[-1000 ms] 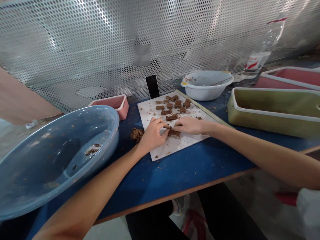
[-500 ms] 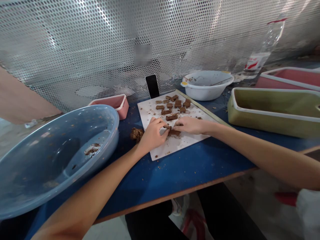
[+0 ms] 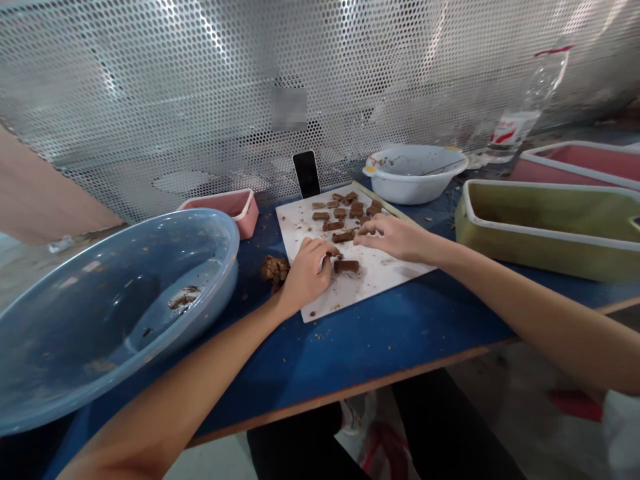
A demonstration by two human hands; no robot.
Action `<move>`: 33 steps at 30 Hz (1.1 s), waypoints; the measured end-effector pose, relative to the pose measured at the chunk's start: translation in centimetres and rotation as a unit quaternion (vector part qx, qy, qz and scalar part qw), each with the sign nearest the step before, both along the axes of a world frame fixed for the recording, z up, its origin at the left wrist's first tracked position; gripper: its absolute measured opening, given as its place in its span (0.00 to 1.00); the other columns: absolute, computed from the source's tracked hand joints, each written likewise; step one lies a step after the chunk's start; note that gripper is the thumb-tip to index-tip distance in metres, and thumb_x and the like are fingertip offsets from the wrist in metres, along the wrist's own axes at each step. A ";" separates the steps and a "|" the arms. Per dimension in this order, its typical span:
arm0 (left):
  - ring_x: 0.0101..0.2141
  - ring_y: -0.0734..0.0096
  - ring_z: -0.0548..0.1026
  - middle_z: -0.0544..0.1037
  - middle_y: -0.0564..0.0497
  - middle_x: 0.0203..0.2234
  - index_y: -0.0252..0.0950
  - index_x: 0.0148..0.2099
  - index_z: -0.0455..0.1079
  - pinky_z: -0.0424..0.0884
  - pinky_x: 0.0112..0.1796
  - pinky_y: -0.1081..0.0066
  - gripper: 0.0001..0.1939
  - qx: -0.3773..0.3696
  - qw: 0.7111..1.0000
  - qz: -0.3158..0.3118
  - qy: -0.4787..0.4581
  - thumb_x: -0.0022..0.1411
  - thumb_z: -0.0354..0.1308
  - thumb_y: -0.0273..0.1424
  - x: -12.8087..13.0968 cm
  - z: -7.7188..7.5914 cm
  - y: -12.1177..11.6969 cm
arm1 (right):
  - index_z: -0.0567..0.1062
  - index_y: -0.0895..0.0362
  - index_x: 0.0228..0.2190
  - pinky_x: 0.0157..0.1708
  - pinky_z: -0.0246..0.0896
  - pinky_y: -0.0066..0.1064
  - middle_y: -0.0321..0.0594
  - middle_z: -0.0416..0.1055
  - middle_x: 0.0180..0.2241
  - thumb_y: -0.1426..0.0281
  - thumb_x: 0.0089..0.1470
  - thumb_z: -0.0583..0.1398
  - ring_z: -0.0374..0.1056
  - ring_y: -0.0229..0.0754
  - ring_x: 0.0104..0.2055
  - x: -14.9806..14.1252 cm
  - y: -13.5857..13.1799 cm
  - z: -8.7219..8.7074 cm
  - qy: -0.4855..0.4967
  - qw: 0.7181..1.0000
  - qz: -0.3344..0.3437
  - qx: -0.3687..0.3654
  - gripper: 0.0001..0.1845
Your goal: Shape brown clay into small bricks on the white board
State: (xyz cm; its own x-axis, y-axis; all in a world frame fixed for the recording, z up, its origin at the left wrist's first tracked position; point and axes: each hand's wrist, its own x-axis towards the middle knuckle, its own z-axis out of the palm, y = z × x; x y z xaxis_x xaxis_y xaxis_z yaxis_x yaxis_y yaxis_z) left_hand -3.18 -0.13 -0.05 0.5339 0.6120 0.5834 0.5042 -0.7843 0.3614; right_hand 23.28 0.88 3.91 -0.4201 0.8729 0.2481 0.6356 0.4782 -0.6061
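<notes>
A white board (image 3: 395, 263) lies on the blue table, with several small brown clay-like pieces (image 3: 321, 216) in loose rows towards its far side. One smooth brown bar (image 3: 347, 266) rests alone nearer me. My left hand (image 3: 306, 275) is over the board's left part, just left of that bar. Its fingers are curled, with a small dark brown bit (image 3: 340, 256) at the tips. Above the bar's right side hovers my right hand (image 3: 393, 237), fingers bent and a little apart. Its tips are close to the end of another brown bar (image 3: 343, 236); contact is unclear.
A brown lump (image 3: 275, 269) sits left of the board. The large blue basin (image 3: 215, 230) fills the left side, a pink tray (image 3: 249, 217) behind it. A phone (image 3: 306, 175) leans at the back. A white bowl (image 3: 415, 190), green trough (image 3: 545, 250) and bottle (image 3: 520, 123) stand to the right.
My right hand has lifted away from the near brown bar and shifted up and to the right, uncovering the bar. My left hand has barely moved.
</notes>
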 end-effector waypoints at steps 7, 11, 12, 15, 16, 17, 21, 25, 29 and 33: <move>0.51 0.53 0.71 0.77 0.43 0.47 0.37 0.51 0.74 0.70 0.55 0.54 0.07 -0.012 0.998 -0.032 0.058 0.75 0.59 0.33 0.1 0.6 -0.8 | 0.83 0.51 0.43 0.59 0.62 0.55 0.49 0.72 0.47 0.56 0.70 0.60 0.67 0.57 0.54 -0.5 -1.1 -0.9 -0.047 0.983 0.031 0.173 0.16; 0.53 0.51 0.70 0.77 0.43 0.48 0.38 0.51 0.76 0.70 0.57 0.53 0.15 -0.026 0.997 -0.030 0.063 0.71 0.68 0.42 0.1 0.4 -0.5 | 0.80 0.53 0.45 0.57 0.66 0.52 0.48 0.71 0.45 0.63 0.72 0.57 0.69 0.54 0.51 -0.3 -1.5 -2.5 -0.010 0.973 0.055 0.226 0.12; 0.54 0.51 0.70 0.76 0.43 0.49 0.38 0.52 0.77 0.70 0.57 0.53 0.15 -0.031 0.997 -0.033 0.063 0.70 0.69 0.42 0.1 0.3 -0.4 | 0.79 0.53 0.46 0.54 0.68 0.50 0.47 0.72 0.44 0.63 0.72 0.57 0.70 0.52 0.49 -0.3 -1.5 -2.8 0.016 0.975 0.048 0.216 0.12; 0.54 0.51 0.70 0.76 0.43 0.50 0.38 0.52 0.78 0.71 0.58 0.52 0.15 -0.039 0.997 -0.039 0.062 0.70 0.70 0.41 0.1 0.1 -0.1 | 0.78 0.53 0.48 0.44 0.70 0.43 0.44 0.74 0.42 0.64 0.73 0.57 0.72 0.49 0.43 -0.1 -1.7 -3.2 0.073 0.982 0.024 0.173 0.11; 0.54 0.51 0.70 0.76 0.43 0.50 0.38 0.51 0.79 0.71 0.58 0.52 0.14 -0.041 0.997 -0.037 0.061 0.70 0.70 0.41 0.1 0.0 0.0 | 0.78 0.52 0.47 0.43 0.70 0.42 0.44 0.74 0.42 0.64 0.73 0.57 0.72 0.49 0.43 0.0 -1.7 -3.2 0.082 0.982 0.024 0.166 0.11; 0.53 0.51 0.70 0.76 0.44 0.50 0.39 0.50 0.79 0.71 0.57 0.52 0.13 -0.043 0.997 -0.035 0.061 0.70 0.71 0.40 0.1 0.0 0.0 | 0.78 0.52 0.46 0.43 0.70 0.42 0.44 0.75 0.42 0.65 0.73 0.57 0.73 0.48 0.43 0.0 -1.8 -3.2 0.086 0.982 0.027 0.165 0.10; 0.52 0.52 0.70 0.77 0.45 0.48 0.39 0.48 0.80 0.72 0.56 0.53 0.10 -0.039 0.997 -0.031 0.056 0.69 0.71 0.38 0.1 0.0 0.1 | 0.77 0.52 0.46 0.44 0.70 0.42 0.43 0.74 0.41 0.65 0.72 0.57 0.73 0.48 0.42 -0.1 -1.8 -3.3 0.079 0.984 0.049 0.155 0.09; 0.52 0.53 0.70 0.77 0.45 0.48 0.39 0.48 0.80 0.72 0.56 0.53 0.09 -0.037 0.997 -0.036 0.051 0.71 0.70 0.37 0.2 0.0 0.1 | 0.78 0.52 0.47 0.45 0.70 0.43 0.42 0.72 0.41 0.65 0.72 0.57 0.73 0.47 0.41 -0.1 -1.5 -3.4 0.061 0.986 0.053 0.147 0.10; 0.51 0.53 0.71 0.77 0.45 0.47 0.40 0.47 0.81 0.72 0.56 0.54 0.08 -0.037 0.997 -0.035 0.052 0.71 0.70 0.37 0.2 0.0 0.1 | 0.78 0.52 0.46 0.46 0.72 0.44 0.43 0.73 0.41 0.65 0.71 0.57 0.74 0.49 0.43 -0.1 -1.4 -3.0 0.065 0.984 0.042 0.159 0.10; 0.51 0.53 0.72 0.78 0.45 0.47 0.40 0.48 0.81 0.71 0.56 0.54 0.10 -0.024 0.998 -0.033 0.046 0.71 0.70 0.39 0.2 -0.1 0.2 | 0.80 0.51 0.44 0.47 0.73 0.44 0.45 0.75 0.42 0.64 0.69 0.59 0.74 0.50 0.47 -0.2 -1.5 -2.3 0.094 0.984 0.023 0.147 0.09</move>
